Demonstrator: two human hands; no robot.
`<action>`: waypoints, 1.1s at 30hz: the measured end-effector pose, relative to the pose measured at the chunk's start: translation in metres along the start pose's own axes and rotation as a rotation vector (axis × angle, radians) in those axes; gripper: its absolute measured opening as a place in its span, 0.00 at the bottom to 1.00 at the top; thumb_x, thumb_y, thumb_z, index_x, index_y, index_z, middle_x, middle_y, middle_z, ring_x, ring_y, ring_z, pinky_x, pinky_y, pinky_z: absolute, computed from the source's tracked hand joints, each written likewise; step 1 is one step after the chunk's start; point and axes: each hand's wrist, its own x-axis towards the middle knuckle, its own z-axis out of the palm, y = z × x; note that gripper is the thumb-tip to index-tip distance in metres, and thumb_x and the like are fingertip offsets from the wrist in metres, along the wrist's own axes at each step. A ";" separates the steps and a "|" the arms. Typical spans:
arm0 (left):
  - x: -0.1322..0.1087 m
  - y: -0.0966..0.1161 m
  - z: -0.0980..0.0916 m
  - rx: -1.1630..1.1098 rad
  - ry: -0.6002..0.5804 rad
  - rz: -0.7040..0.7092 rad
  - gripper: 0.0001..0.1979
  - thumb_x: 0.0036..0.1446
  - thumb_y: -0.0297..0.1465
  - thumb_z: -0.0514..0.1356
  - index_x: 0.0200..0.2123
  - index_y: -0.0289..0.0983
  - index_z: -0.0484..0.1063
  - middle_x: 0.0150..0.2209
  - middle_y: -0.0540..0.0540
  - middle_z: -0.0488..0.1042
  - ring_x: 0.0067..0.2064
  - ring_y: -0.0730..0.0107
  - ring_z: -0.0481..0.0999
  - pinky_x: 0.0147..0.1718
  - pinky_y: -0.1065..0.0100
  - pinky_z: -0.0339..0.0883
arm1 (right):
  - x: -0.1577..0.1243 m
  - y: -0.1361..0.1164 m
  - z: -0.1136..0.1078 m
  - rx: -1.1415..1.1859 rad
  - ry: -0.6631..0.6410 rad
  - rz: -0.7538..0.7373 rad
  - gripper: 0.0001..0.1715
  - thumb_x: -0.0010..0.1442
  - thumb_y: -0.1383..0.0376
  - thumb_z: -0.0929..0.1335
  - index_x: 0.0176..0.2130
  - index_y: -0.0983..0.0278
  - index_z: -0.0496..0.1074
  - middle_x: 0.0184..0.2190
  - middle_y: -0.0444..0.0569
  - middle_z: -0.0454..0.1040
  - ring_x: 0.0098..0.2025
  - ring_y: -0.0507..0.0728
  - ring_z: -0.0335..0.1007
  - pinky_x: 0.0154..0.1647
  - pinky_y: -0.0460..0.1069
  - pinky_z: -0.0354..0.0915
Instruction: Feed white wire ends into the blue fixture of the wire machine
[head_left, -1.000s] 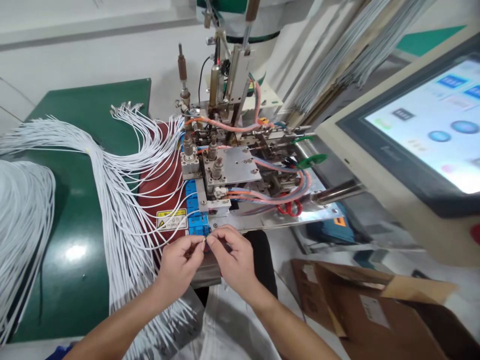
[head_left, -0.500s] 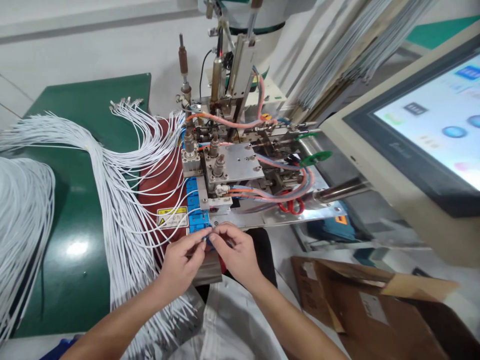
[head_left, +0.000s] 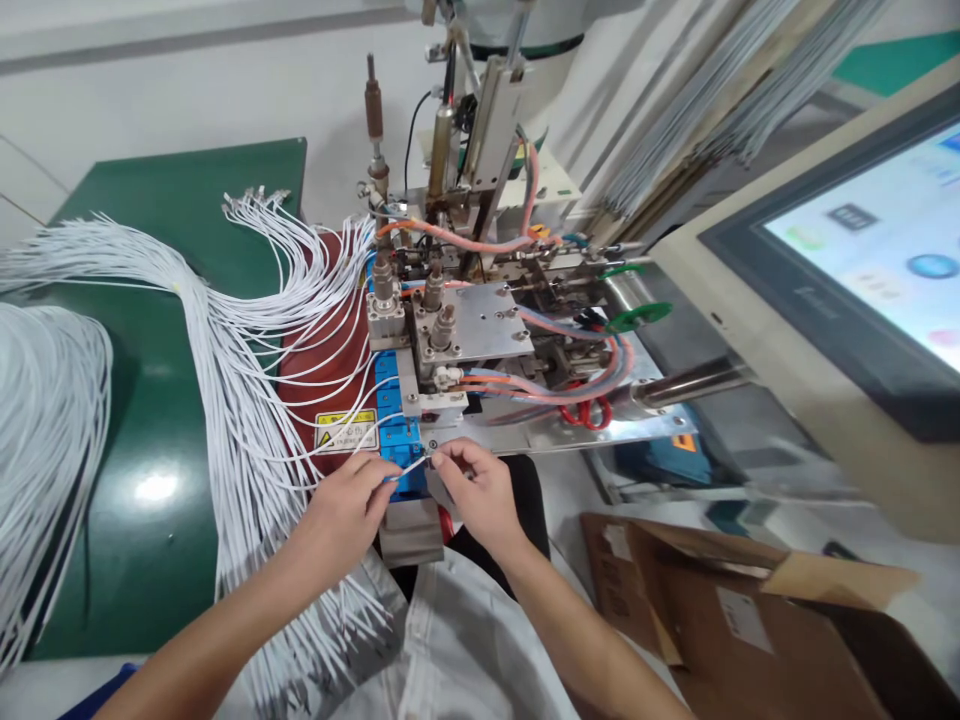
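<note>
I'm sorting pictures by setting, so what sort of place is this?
Probably a factory workshop for wiring or cable work. The signs are the thick bundle of thin white cables, the silvery metal bench machine with orange tubes and the rectangular lit display in a cream housing.

White cables [head_left: 214, 430], blue blocks [head_left: 388, 398], green counter [head_left: 150, 400].
Base [head_left: 311, 365] dark red; label [head_left: 346, 430] yellow, white and black; tubing [head_left: 570, 392] orange and grey-blue; spool [head_left: 625, 292] silver with green flanges [head_left: 641, 317]; looped handles [head_left: 606, 415] red; carton [head_left: 795, 640] brown.

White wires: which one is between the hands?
The wire by the nearest blue block, running from left hand to right hand; no other wire spans both.
</note>
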 end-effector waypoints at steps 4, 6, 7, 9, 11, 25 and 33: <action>0.004 -0.009 0.004 0.085 0.040 0.040 0.11 0.59 0.25 0.49 0.39 0.37 0.70 0.36 0.45 0.71 0.38 0.68 0.73 0.41 0.66 0.67 | 0.001 0.008 0.004 0.015 0.004 0.068 0.09 0.50 0.63 0.66 0.23 0.66 0.68 0.18 0.41 0.65 0.19 0.49 0.57 0.22 0.44 0.57; 0.007 -0.011 0.006 0.116 0.049 0.028 0.11 0.59 0.24 0.49 0.38 0.36 0.70 0.35 0.45 0.71 0.37 0.68 0.73 0.39 0.66 0.68 | 0.001 0.009 0.005 0.006 -0.004 0.094 0.09 0.50 0.62 0.66 0.22 0.65 0.67 0.17 0.41 0.64 0.18 0.48 0.56 0.20 0.44 0.56; 0.008 -0.011 0.007 0.130 0.052 0.022 0.11 0.59 0.24 0.49 0.38 0.36 0.70 0.35 0.45 0.71 0.37 0.68 0.73 0.39 0.65 0.68 | 0.001 0.009 0.006 0.007 -0.014 0.110 0.09 0.50 0.62 0.66 0.22 0.65 0.67 0.16 0.40 0.63 0.18 0.48 0.56 0.19 0.44 0.56; 0.011 -0.010 0.007 0.159 0.059 0.006 0.10 0.58 0.24 0.50 0.37 0.36 0.70 0.34 0.45 0.71 0.36 0.67 0.73 0.38 0.65 0.68 | 0.003 0.009 0.006 0.009 -0.040 0.135 0.09 0.50 0.62 0.65 0.22 0.64 0.66 0.15 0.39 0.62 0.17 0.48 0.55 0.18 0.44 0.54; 0.013 -0.007 0.006 0.185 0.055 -0.014 0.10 0.58 0.23 0.50 0.36 0.36 0.70 0.34 0.45 0.71 0.36 0.66 0.72 0.38 0.64 0.68 | 0.005 0.010 0.005 -0.002 -0.068 0.148 0.09 0.50 0.62 0.65 0.22 0.64 0.65 0.14 0.39 0.61 0.17 0.49 0.54 0.18 0.44 0.54; 0.013 -0.004 0.007 0.278 -0.022 -0.027 0.14 0.55 0.19 0.47 0.36 0.35 0.70 0.34 0.43 0.70 0.38 0.65 0.71 0.40 0.63 0.67 | 0.013 0.020 0.008 -0.359 -0.097 -0.236 0.19 0.61 0.59 0.56 0.21 0.61 0.57 0.18 0.41 0.57 0.23 0.52 0.56 0.25 0.46 0.54; 0.007 -0.002 0.009 0.469 -0.067 0.057 0.13 0.55 0.19 0.48 0.39 0.32 0.70 0.34 0.41 0.71 0.38 0.60 0.69 0.40 0.59 0.66 | 0.011 0.031 0.015 -0.222 -0.049 -0.123 0.21 0.60 0.56 0.57 0.19 0.61 0.53 0.17 0.39 0.53 0.21 0.50 0.53 0.23 0.45 0.53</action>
